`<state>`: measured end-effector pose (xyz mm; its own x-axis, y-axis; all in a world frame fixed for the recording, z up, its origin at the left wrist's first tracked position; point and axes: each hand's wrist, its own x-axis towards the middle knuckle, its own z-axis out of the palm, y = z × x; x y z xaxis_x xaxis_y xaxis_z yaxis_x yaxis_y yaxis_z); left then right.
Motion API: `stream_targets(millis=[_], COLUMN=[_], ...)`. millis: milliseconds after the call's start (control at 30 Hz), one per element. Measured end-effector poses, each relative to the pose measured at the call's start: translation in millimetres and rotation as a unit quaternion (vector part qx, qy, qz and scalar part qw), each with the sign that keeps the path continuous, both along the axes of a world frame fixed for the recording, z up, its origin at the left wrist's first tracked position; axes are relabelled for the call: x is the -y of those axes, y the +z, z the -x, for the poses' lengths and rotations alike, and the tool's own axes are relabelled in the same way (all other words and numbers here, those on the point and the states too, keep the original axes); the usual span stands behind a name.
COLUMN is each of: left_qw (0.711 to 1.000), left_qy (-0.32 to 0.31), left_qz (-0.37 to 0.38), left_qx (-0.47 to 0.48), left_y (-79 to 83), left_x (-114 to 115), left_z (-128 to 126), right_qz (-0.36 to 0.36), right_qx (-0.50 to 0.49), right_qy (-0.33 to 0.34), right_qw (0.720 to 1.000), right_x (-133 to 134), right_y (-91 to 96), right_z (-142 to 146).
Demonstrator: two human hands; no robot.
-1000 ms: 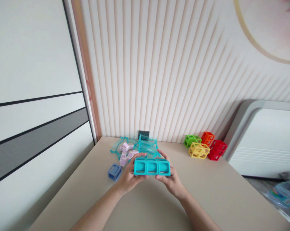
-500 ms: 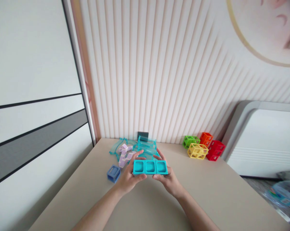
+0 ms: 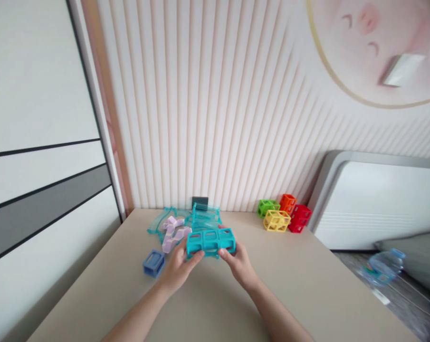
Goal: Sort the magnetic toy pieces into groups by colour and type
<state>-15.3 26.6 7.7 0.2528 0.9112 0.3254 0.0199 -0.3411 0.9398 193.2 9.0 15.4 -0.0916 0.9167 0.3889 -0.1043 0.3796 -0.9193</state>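
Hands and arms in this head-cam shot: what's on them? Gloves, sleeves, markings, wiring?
Two human hands, left hand and right hand, both ungloved. Left forearm and right forearm are bare as far as the frame shows; no sleeves. No watch, bracelet, cable or marking visible. Rings: can't rule out, hands partly hidden.

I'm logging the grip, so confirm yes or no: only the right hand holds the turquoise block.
No, the left hand and right hand both hold the turquoise block, one at each end.
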Motion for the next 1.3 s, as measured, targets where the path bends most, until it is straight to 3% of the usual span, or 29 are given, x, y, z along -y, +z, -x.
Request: stream_targets(millis=[67,233,367,433,533,633,767,867,1000,1300], left_qw=[0.998,0.974,0.951,0.944,0.939,0.935,0.94,0.946,0.95,0.954], left_qy=[-0.009,-0.175,-0.281,-0.307,-0.321,-0.329,-0.308,-0.291,-0.281,-0.262], left_qz=[0.064,0.117,0.121,0.118,0.119,0.122,0.111,0.102,0.091,0.062], left_qx=[0.026,0.086,0.034,0.027,-0.01,-0.06,-0.091,-0.098,-0.099,-0.131], left_y=[0.1,-5.3,-15.6,-21.2,-24.8,-22.0,-20.0,-23.0,-26.8,-24.4], left_x=[3,15,21,21,20,21,23,23,23,26], left_z=[-4,-13,-19,-21,-21,-20,-22,-23,-25,-26], right_qz=[-0.015,-0.001,0.013,-0.01,-0.061,-0.079,-0.072,-0.063,-0.007,0.068], right_qx=[-0.041,-0.125,-0.129,-0.113,-0.036,0.119,0.334,0.387,0.421,0.379], right_qy=[0.006,-0.016,-0.099,-0.177,-0.344,-0.505,-0.555,-0.577,-0.579,-0.58], right_qw=[0.999,0.992,0.987,0.978,0.936,0.851,0.758,0.717,0.698,0.718], right_x=[2,13,21,22,19,14,16,20,17,2], right_y=[4.6,11.6,10.5,10.0,9.1,4.6,-6.8,-14.3,-21.7,-35.7], right_z=[5,16,5,-14,-64,-132,-213,-245,-256,-270])
